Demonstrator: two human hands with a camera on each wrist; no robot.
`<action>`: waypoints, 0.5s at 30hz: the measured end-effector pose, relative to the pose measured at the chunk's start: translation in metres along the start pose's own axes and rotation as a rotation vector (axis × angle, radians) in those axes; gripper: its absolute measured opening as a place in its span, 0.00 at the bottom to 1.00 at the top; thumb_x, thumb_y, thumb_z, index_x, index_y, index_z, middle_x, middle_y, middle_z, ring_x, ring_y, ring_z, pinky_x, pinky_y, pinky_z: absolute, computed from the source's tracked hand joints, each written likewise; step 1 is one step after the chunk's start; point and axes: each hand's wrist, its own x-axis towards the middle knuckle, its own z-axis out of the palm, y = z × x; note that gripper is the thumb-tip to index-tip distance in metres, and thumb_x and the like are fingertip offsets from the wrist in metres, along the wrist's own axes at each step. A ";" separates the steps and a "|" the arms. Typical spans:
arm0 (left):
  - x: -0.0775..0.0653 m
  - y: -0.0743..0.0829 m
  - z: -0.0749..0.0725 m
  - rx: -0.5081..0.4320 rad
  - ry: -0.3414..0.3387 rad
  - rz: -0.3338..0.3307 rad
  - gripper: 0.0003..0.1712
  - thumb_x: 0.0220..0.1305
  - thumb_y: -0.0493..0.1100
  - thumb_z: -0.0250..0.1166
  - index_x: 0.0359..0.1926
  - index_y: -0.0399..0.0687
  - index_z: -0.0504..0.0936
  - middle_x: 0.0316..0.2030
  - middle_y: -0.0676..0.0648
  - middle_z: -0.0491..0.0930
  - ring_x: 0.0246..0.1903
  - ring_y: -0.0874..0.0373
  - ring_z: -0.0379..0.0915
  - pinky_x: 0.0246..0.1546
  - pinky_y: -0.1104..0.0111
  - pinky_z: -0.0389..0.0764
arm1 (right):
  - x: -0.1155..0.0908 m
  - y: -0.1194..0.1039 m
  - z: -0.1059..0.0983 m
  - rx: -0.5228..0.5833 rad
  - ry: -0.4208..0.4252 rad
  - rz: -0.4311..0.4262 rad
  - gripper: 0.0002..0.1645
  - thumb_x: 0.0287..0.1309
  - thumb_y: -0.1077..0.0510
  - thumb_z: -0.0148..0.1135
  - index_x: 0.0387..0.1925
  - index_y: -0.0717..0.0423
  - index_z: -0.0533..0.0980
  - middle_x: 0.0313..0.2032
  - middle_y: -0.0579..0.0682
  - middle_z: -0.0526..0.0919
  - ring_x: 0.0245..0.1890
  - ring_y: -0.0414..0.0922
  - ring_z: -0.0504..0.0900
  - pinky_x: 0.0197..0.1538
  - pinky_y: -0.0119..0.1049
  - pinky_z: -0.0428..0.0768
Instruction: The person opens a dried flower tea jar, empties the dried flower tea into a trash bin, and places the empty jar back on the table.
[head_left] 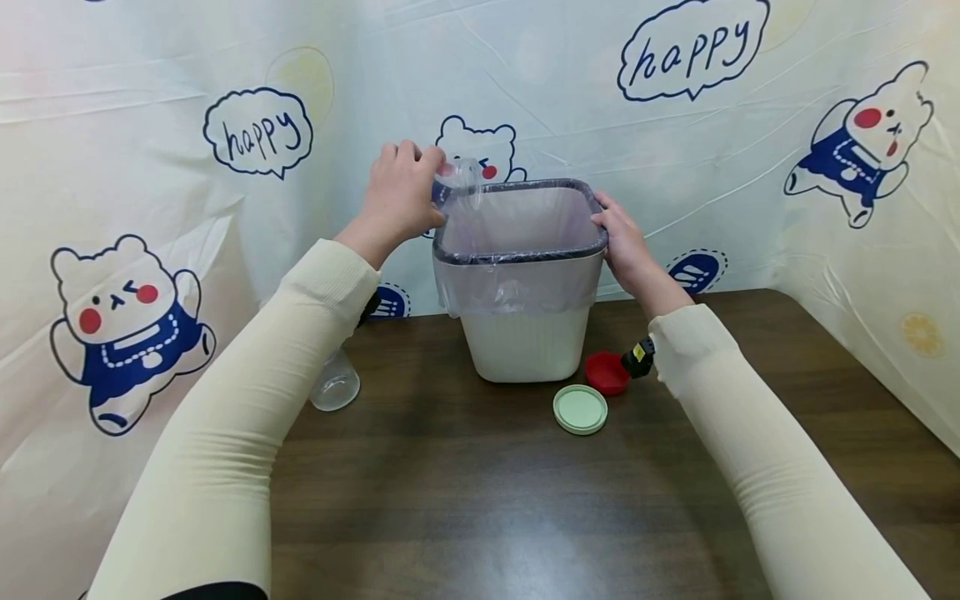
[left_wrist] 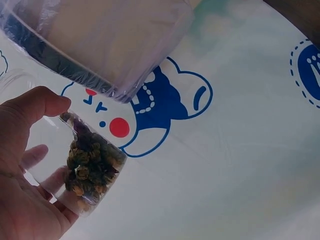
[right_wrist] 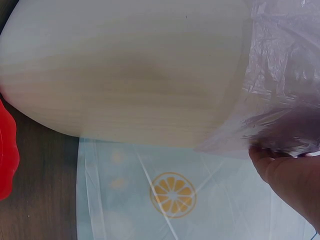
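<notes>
My left hand [head_left: 401,193] holds a clear jar [head_left: 468,179] at the left rim of a white trash bin [head_left: 525,342]. The jar is tilted, its mouth toward the bin. In the left wrist view, dark dried buds [left_wrist: 92,165] lie toward the jar's base, with thumb and fingers curled round its wall. A thin translucent bag [head_left: 517,287] lines the bin and folds over its dark rim. My right hand [head_left: 622,242] grips the bin's right rim through the bag; in the right wrist view its fingers [right_wrist: 265,160] press the liner, partly hidden.
On the brown table [head_left: 510,500], a red lid [head_left: 606,372] and a pale green lid [head_left: 581,409] lie before the bin's right side. Another clear container [head_left: 335,383] stands at the left, partly behind my left sleeve. A printed curtain [head_left: 375,67] hangs behind.
</notes>
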 end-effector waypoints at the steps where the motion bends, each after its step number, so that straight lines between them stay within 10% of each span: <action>1: 0.000 0.001 0.000 0.007 0.004 0.008 0.40 0.54 0.46 0.73 0.65 0.45 0.65 0.55 0.36 0.65 0.54 0.41 0.55 0.55 0.53 0.63 | 0.000 0.000 0.000 0.000 0.000 0.002 0.35 0.69 0.57 0.38 0.76 0.51 0.50 0.74 0.50 0.50 0.72 0.48 0.51 0.71 0.46 0.51; 15: 0.005 0.005 0.002 0.096 0.022 0.089 0.36 0.52 0.43 0.74 0.59 0.42 0.67 0.49 0.37 0.65 0.51 0.42 0.55 0.53 0.54 0.61 | 0.000 0.000 -0.001 0.006 -0.005 -0.001 0.35 0.68 0.58 0.38 0.76 0.51 0.50 0.74 0.50 0.50 0.71 0.49 0.53 0.70 0.46 0.52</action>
